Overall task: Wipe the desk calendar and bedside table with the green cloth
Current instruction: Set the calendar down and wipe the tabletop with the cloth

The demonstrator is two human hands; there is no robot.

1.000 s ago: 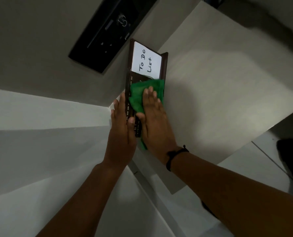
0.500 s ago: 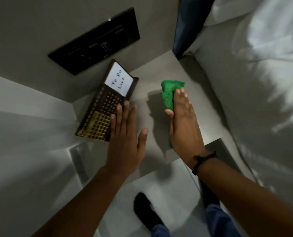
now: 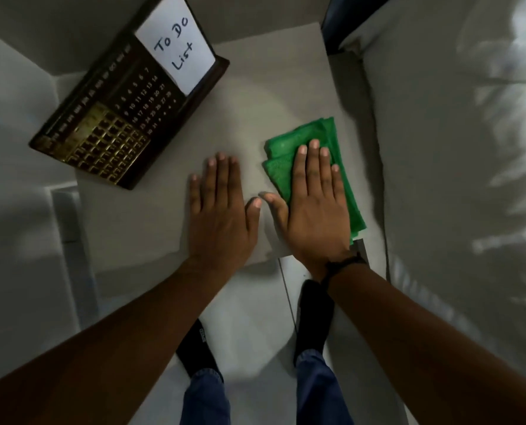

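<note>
The dark brown desk calendar (image 3: 123,115), with gold grid, white numbers and a white "To Do List" note, lies at the back left of the pale bedside table (image 3: 255,96). The folded green cloth (image 3: 283,161) lies flat on the table's right part. My right hand (image 3: 317,204) presses flat on the cloth, fingers extended, covering its middle. To its left, my left hand (image 3: 221,210) rests flat on the bare tabletop, fingers apart and holding nothing, clear of the calendar.
A bed with white bedding (image 3: 458,148) runs along the table's right side. Grey walls close the back and left. Below the table's front edge are the pale floor, a thin cable (image 3: 286,296) and my feet in black socks (image 3: 313,317).
My right hand took the cloth off the calendar, carried it to the right and laid it flat on the tabletop. My left hand let go of the calendar and came down on the table.
</note>
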